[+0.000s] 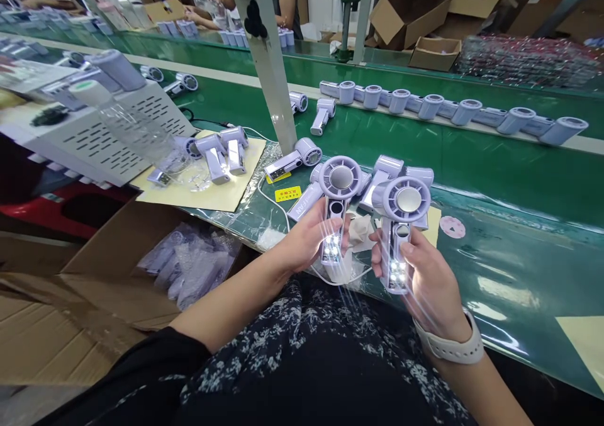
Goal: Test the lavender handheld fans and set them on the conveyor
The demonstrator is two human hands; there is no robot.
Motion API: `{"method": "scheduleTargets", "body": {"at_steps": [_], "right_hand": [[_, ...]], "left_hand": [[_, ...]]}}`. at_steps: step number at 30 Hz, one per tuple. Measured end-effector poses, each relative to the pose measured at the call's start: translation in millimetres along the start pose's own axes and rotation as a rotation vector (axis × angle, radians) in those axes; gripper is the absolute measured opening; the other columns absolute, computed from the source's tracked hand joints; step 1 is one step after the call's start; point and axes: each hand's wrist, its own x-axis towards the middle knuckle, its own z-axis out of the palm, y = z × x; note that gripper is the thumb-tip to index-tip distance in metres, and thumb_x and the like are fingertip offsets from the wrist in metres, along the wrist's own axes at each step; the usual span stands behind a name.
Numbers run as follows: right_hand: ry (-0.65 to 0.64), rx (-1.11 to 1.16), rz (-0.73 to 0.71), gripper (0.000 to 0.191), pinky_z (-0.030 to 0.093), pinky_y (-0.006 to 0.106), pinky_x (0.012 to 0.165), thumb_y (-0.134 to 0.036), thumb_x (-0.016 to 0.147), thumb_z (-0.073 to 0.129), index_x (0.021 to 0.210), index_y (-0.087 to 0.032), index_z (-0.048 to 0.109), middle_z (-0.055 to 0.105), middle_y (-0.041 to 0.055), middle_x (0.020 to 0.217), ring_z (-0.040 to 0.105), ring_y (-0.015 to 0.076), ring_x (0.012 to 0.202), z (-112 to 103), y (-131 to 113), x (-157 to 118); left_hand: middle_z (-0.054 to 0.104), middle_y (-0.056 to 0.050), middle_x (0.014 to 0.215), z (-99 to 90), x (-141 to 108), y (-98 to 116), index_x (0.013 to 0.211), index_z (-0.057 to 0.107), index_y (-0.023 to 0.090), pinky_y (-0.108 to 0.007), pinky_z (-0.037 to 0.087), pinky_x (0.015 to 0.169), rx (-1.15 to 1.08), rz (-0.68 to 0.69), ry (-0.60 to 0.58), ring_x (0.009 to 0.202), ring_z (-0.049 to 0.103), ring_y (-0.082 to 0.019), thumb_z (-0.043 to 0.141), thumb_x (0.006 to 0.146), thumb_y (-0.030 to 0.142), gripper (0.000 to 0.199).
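My left hand [314, 234] is closed round the handle of a lilac handheld fan [340, 179], held upright with its round head on top. Another lilac handheld fan [406, 201] is gripped in my right hand [427, 269], its head tilted slightly. White lights glow on the handles of both. Behind them, more lilac fans [384, 169] lie on the green table edge, partly hidden by the held ones. To the left of these rests a fan [299, 156] beside a yellow label [287, 194]. A white cable [264, 193] runs along the table edge.
A green conveyor [472, 140] carries a row of fans [431, 107]. A metal post [267, 67] rises ahead. At left are a perforated white box [141, 130], a yellow sheet with fans [189, 190] and a carton of bagged items [117, 243]. Co-workers' arms [285, 4] show across the line.
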Motion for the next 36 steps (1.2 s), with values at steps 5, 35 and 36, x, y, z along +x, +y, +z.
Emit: {"method": "scheduleTargets", "body": {"at_steps": [5, 35, 36], "right_hand": [[0.008, 0.034, -0.021, 0.024, 0.052, 0.030, 0.054, -0.040, 0.088, 0.071, 0.103, -0.022, 0.072, 0.071, 0.0068, 0.091, 0.061, 0.0180, 0.068, -1, 0, -1], [-0.049, 0.275, 0.138, 0.034, 0.060, 0.028, 0.062, -0.042, 0.094, 0.053, 0.081, -0.021, 0.075, 0.067, 0.0054, 0.075, 0.063, 0.0180, 0.067, 11, -11, 1], [-0.054, 0.285, 0.144, 0.035, 0.058, 0.027, 0.060, -0.043, 0.094, 0.051, 0.081, -0.020, 0.075, 0.066, 0.0056, 0.075, 0.061, 0.0170, 0.064, 12, -12, 1]], "left_hand": [[0.059, 0.000, 0.083, -0.8, -2, 3, 0.101, 0.046, 0.021, -0.029, 0.049, 0.054, 0.065, 0.015, -0.036, 0.059, 0.058, -0.014, 0.073, 0.085, 0.046, 0.039], [0.063, -0.004, 0.089, 4.5, -19, 7, 0.106, 0.065, 0.015, -0.030, 0.053, 0.071, -0.040, -0.149, -0.081, 0.074, 0.062, -0.015, 0.084, 0.075, 0.060, 0.058], [0.064, -0.005, 0.090, 3.8, -20, 6, 0.105, 0.065, 0.016, -0.030, 0.053, 0.072, -0.065, -0.135, -0.076, 0.076, 0.063, -0.016, 0.079, 0.080, 0.062, 0.054]]}}
